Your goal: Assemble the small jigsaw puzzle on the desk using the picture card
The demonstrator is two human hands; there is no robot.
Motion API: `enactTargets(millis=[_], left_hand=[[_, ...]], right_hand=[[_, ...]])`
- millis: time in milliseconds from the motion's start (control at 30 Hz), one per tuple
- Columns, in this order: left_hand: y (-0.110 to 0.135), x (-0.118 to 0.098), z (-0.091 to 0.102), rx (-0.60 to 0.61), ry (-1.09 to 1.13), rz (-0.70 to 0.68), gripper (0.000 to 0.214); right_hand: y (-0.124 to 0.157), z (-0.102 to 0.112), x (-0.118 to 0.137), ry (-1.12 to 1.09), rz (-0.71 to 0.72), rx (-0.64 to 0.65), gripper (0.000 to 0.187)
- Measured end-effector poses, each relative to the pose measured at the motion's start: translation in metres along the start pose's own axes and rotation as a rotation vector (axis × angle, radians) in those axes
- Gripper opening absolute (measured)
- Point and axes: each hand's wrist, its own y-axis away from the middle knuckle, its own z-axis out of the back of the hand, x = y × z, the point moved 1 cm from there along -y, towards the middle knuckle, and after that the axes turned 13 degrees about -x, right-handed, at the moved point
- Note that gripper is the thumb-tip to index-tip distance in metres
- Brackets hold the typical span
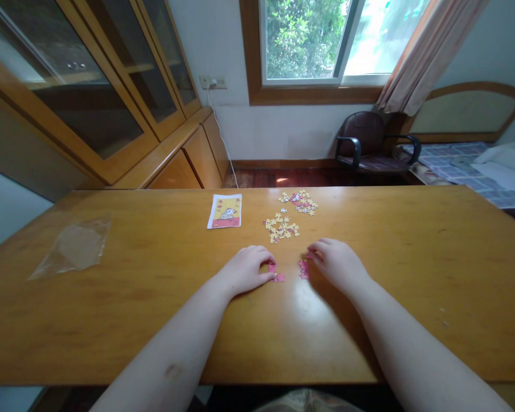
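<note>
My left hand (252,268) rests on the table with its fingers curled around a small joined group of pink puzzle pieces (278,278); the thumb and fingertips touch them. A second pink puzzle section (304,269) lies a little to the right, apart from the first. Just above that section, my right hand (335,261) pinches a pink puzzle piece (309,254), mostly hidden by the fingertips. Beyond the hands lies a pile of mainly yellow puzzle pieces (281,228). Farther back is another pile of mixed yellow, white and pink pieces (302,201).
A printed picture card (225,212) with a white animal on yellow and pink lies at the back, left of the piles. A clear plastic bag (79,245) is on the left of the wooden table (154,320). Past the table stand an armchair (364,140) and a glass-fronted cabinet (154,129).
</note>
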Motion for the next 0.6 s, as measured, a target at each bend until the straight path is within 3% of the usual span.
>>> enactTargets(millis=[67, 133, 267, 400, 600], left_hand=[[0.0, 0.001, 0.0, 0.0, -0.004, -0.002, 0.016], [-0.001, 0.002, -0.001, -0.006, -0.011, 0.004, 0.017], [-0.001, 0.003, -0.001, -0.017, -0.027, 0.015, 0.019], [0.0, 0.002, 0.001, -0.013, -0.033, 0.022, 0.02], [-0.001, 0.001, 0.001, -0.016, -0.025, 0.021, 0.019]], right_hand=[[-0.005, 0.007, -0.017, 0.12, -0.162, 0.031, 0.022], [-0.007, 0.01, -0.027, 0.16, -0.212, 0.103, 0.023], [-0.006, 0.007, -0.026, 0.148, -0.205, 0.202, 0.017], [-0.004, 0.004, -0.018, 0.158, -0.234, 0.205, 0.022], [0.0, 0.001, -0.02, 0.073, -0.204, 0.223, 0.015]])
